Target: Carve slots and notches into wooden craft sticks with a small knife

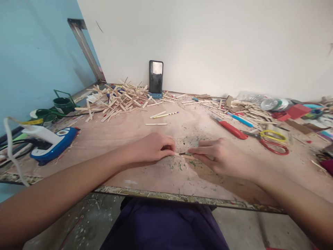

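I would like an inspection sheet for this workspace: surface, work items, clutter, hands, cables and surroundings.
Surface: pinkish-brown flat tabletop, green specks scattered near the hands.
Work items: flat pale wooden stick; thin dark tool, too small to identify.
Clutter: heaped pale wooden sticks, red-handled cutter, scissors with yellow and red loops, upright black phone.
Hands: left hand holds the stick's end; right hand pinches the tool.
Cables: white cable and black cables near the blue-and-white power strip.
Surroundings: light-blue wall left, white wall behind.
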`<state>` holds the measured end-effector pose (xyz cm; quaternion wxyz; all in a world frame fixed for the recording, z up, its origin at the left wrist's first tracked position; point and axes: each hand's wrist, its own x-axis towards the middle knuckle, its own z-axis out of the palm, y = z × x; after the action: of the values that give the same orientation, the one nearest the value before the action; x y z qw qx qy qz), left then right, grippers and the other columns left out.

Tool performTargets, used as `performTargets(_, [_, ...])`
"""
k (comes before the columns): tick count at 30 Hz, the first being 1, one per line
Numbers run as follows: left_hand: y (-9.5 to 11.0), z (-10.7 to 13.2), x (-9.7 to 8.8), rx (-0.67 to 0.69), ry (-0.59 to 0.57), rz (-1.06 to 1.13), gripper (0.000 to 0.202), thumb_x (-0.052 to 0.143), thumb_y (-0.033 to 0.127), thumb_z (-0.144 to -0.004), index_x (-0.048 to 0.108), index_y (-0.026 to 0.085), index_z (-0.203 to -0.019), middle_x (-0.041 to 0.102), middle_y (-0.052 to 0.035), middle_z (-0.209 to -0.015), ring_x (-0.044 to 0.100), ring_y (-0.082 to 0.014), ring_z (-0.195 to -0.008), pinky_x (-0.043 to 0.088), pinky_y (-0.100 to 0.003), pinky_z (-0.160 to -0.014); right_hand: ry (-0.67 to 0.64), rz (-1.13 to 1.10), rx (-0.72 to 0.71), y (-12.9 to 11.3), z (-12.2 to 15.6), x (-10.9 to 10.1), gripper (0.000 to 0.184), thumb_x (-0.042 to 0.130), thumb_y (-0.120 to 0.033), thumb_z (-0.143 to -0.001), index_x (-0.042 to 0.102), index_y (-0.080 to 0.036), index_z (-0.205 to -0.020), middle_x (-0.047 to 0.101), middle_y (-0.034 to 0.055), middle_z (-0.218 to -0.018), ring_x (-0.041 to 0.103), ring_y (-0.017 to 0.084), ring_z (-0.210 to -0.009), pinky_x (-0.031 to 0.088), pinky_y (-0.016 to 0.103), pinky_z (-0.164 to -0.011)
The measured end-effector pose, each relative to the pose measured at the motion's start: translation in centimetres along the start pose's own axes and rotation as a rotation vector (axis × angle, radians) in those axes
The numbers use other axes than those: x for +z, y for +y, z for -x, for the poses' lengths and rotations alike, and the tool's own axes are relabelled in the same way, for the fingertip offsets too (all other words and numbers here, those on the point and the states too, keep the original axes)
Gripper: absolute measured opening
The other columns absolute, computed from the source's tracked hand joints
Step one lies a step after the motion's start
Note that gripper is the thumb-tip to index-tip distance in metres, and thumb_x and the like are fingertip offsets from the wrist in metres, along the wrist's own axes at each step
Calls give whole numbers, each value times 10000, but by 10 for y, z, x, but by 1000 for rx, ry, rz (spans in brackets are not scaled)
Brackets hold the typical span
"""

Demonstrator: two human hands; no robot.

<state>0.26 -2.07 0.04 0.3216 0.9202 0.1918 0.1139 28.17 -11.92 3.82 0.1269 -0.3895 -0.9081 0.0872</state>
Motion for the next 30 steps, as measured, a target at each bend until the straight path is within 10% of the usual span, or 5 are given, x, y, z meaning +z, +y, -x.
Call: performTargets(30, [5,-1,2,-76,-15,30,180,627,278,-1042,686,192,-896,746,-28,-917,656,-188,-878,447,-283,-787,-17,-194,110,0,-3,5,359,523,-294,-1135,865,-201,-1194,850,103,-976,764,204,-802,518,312,-690])
